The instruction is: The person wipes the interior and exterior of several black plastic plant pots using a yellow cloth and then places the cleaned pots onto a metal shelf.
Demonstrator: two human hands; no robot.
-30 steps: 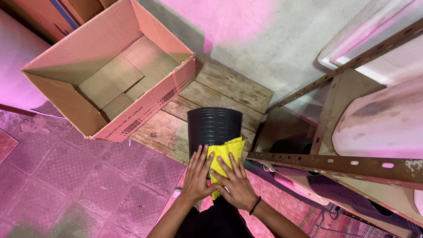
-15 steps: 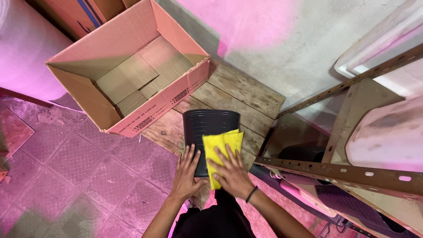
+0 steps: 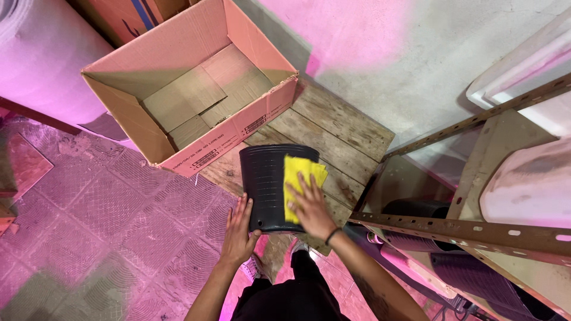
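The right hand (image 3: 310, 209) presses a yellow cloth (image 3: 299, 184) flat against the black pot (image 3: 264, 187). The left hand (image 3: 239, 230), fingers spread, steadies the pot's base. An open brown box (image 3: 196, 89) with a white label sits just beyond.

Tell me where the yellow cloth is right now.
In the head view, the yellow cloth lies pressed under the right hand on the black pot's side, near the cardboard box.

**Hand and arm pose, head view**

Both forearms bare, extended forward from the lower frame edge. Left hand (image 3: 239, 230): palm down, fingers spread and pointing forward, flat against a surface. Right hand (image 3: 309, 202): palm down, fingers extended and slightly fanned, pressing flat. Dark band on right wrist. Hands near each other, not touching.
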